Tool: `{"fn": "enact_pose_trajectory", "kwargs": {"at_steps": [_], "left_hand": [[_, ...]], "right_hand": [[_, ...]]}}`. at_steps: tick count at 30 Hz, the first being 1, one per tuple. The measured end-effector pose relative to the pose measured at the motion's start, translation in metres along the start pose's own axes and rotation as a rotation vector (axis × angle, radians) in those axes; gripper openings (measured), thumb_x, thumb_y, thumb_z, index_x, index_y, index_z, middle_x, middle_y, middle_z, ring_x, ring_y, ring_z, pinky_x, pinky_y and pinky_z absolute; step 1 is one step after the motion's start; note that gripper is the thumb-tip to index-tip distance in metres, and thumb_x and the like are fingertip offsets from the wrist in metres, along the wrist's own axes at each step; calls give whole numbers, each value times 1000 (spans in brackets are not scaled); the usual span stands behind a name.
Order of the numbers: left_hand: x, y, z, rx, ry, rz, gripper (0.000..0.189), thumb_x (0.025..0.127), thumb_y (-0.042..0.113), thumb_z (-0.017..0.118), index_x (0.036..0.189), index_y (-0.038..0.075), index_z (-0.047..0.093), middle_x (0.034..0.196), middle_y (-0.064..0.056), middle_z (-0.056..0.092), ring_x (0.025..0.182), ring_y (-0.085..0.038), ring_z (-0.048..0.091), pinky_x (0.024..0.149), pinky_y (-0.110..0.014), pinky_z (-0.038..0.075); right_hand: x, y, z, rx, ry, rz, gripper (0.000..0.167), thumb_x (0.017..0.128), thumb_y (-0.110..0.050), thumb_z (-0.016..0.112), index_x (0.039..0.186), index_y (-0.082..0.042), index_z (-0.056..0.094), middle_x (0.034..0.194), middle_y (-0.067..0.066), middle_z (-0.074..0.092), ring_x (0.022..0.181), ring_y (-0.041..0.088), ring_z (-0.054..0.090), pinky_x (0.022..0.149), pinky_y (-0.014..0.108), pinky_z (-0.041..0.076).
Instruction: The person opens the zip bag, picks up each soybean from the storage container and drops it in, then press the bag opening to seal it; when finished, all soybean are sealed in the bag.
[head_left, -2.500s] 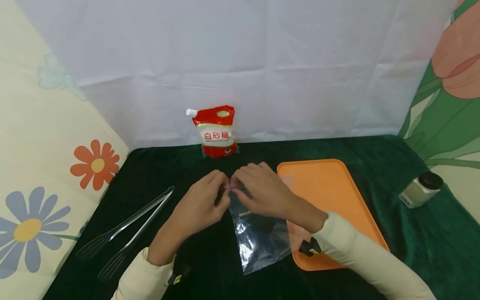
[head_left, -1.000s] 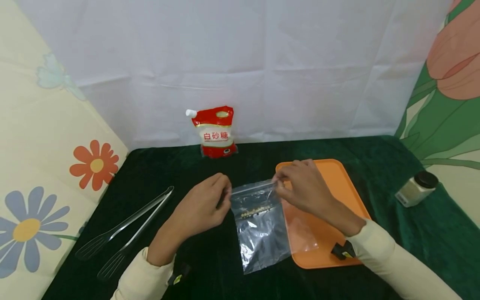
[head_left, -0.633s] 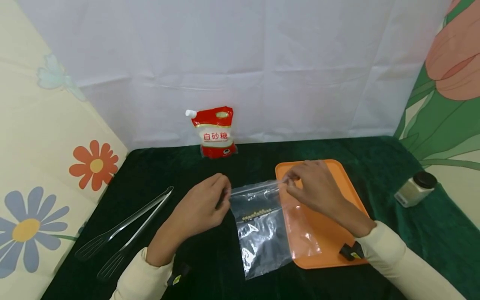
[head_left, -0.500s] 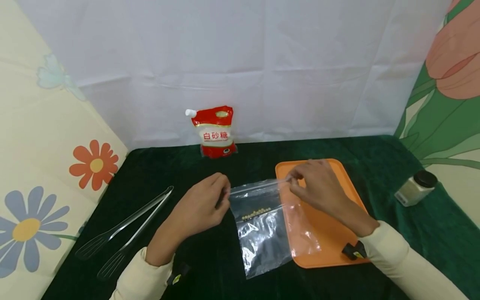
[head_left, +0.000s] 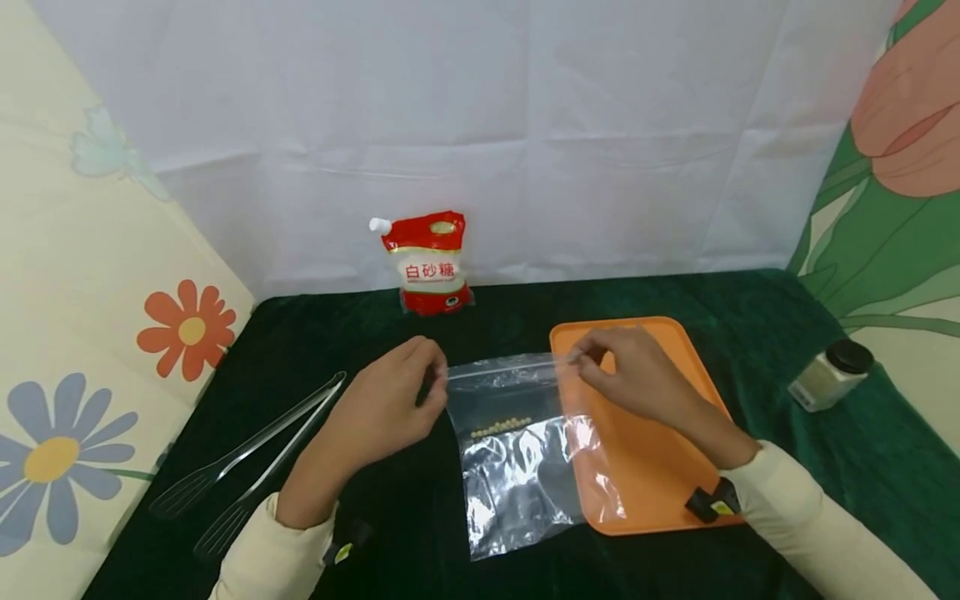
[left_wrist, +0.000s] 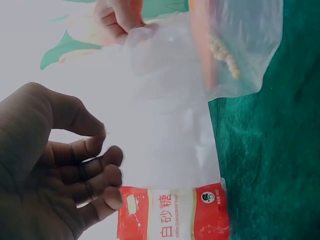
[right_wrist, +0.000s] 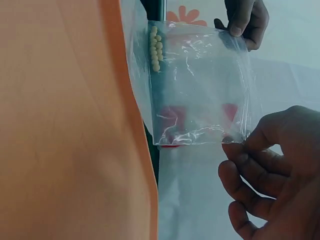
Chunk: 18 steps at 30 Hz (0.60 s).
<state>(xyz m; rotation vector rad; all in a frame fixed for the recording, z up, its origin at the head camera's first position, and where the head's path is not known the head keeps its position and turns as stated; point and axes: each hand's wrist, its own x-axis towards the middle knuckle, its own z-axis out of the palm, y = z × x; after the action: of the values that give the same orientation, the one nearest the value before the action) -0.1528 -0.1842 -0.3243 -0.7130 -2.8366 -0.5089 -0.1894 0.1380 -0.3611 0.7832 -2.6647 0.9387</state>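
Observation:
A clear zip bag [head_left: 517, 475] hangs between both hands, its zip strip [head_left: 510, 368] stretched across the top. My left hand [head_left: 386, 400] pinches the left top corner between thumb and forefinger. At the other end of the strip, my right hand [head_left: 633, 373] pinches the right top corner. Several small pale yellow balls [head_left: 501, 427] lie in a row inside the bag, along a fold. In the right wrist view the same balls [right_wrist: 156, 50] show through the plastic, and the right hand [right_wrist: 280, 175] has its other fingers loosely bent.
An orange tray [head_left: 660, 475] lies under the bag's right side and the right forearm. Metal tongs [head_left: 281, 429] lie at the left. A red and white sugar pouch [head_left: 432, 271] stands at the back, and a black-lidded jar [head_left: 832, 375] lies tilted at the right.
The right hand has moved right from beside the left hand to the bag's far corner, so the top is now spread out. Lately both hands and the bag have shifted slightly left.

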Motion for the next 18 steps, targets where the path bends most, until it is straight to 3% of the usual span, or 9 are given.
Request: {"fn": "enact_pose_trajectory", "kwargs": {"at_steps": [3,10,15,18], "left_hand": [[0,-3,-2,-3,-6,-23,14,93,16,68,101,15,57,91,2,53,72,-13,50,61,-27,48],[4,-12,-3,-31,-5,-83,11,97,16,64,103,13,56,83,-1,52,65,-15,50,54,-29,47],[8,-23,9,-92,14,-126,10,99,13,61,106,8,55,76,-2,52,59,-14,49,50,-30,44],[11,-30,20,-126,18,-142,14,100,13,59,110,6,53,74,-3,54,57,-14,50,49,-30,45]], "right_hand": [[1,0,3,86,-51,40,11,95,-19,65,103,-17,73,89,-11,67,78,9,58,64,33,51],[5,4,13,255,-170,111,16,101,-22,61,111,-17,71,91,-8,70,85,16,64,72,37,53],[11,13,27,341,-229,170,16,102,-19,59,112,-14,71,91,-4,69,82,22,65,68,36,54],[14,18,37,300,-228,159,15,101,-18,61,111,-13,71,91,-5,69,79,18,62,67,32,52]]}}
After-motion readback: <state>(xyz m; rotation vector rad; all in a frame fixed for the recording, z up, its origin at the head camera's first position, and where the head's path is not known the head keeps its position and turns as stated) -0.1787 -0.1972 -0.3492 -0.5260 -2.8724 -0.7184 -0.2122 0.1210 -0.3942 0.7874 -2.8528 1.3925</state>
